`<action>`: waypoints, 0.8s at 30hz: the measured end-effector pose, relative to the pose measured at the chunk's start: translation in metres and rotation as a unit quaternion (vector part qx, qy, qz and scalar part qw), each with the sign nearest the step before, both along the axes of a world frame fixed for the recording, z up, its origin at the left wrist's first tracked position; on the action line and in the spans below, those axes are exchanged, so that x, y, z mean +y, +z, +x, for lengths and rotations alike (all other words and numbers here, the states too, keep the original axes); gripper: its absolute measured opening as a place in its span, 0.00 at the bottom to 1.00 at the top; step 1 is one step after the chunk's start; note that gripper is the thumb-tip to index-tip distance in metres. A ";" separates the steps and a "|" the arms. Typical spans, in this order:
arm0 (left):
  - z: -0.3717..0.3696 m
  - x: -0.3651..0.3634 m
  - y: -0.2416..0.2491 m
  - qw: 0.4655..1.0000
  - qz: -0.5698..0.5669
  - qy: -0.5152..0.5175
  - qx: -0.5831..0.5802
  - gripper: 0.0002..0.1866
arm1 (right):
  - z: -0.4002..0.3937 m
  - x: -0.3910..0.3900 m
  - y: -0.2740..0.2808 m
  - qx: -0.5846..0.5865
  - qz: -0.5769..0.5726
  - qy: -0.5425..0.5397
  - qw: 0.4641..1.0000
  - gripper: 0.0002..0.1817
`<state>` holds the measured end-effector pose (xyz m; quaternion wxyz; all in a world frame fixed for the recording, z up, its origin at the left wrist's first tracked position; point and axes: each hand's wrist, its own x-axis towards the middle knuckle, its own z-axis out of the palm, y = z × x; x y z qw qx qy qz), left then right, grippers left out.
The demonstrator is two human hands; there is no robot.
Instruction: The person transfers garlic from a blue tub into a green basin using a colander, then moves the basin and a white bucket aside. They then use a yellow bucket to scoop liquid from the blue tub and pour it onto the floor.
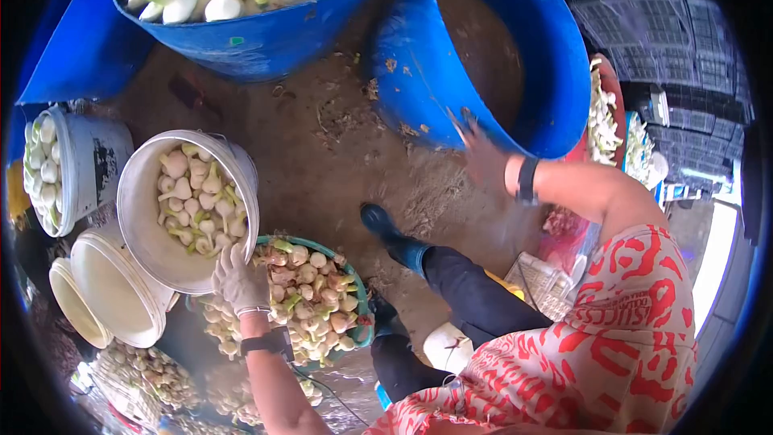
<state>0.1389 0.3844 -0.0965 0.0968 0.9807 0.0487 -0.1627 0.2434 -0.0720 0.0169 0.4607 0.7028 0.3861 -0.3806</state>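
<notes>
Right now I see my left hand (239,278), gloved in white, clamped on the lower rim of the white bucket (143,217), which lies tipped on its side with its mouth facing up toward me and trimmed fennel bulbs (197,197) piled inside. Its long axis runs from that gripped rim away to the upper left, so the load sits just beyond my left fingers. Touching the bucket's lower right edge is a green basket (360,298) heaped with more bulbs. My right hand (483,157) is well apart from the bucket, to its right, pressed flat with fingers spread against the outer wall of an empty blue barrel (411,72); it is blurred, holding nothing. Above the bucket stands 1 more blue tub (266,40) full of bulbs. My left hand is clearly the nearer 1.
</notes>
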 end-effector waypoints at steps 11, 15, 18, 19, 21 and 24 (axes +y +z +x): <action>0.005 -0.007 0.000 0.998 0.010 0.050 0.026 0.27 | 0.112 0.051 -0.134 -0.124 0.034 -0.041 0.991 0.33; 0.012 -0.008 0.008 0.998 0.006 0.055 0.037 0.28 | 0.049 0.028 -0.205 0.085 0.004 -0.210 0.974 0.33; 0.013 -0.011 0.006 0.999 0.007 0.036 0.022 0.28 | 0.054 0.034 -0.246 0.015 0.102 -0.325 0.940 0.30; 0.016 -0.014 0.008 0.999 0.004 0.039 0.025 0.28 | 0.069 0.035 -0.269 -0.095 0.224 -0.291 0.925 0.31; 0.013 -0.011 0.002 1.000 0.005 0.026 0.013 0.30 | 0.122 0.039 -0.311 -0.123 0.199 -0.239 0.942 0.31; 0.006 -0.006 -0.009 0.999 0.017 -0.015 -0.026 0.32 | 0.122 0.013 -0.389 -0.120 0.053 -0.079 0.988 0.33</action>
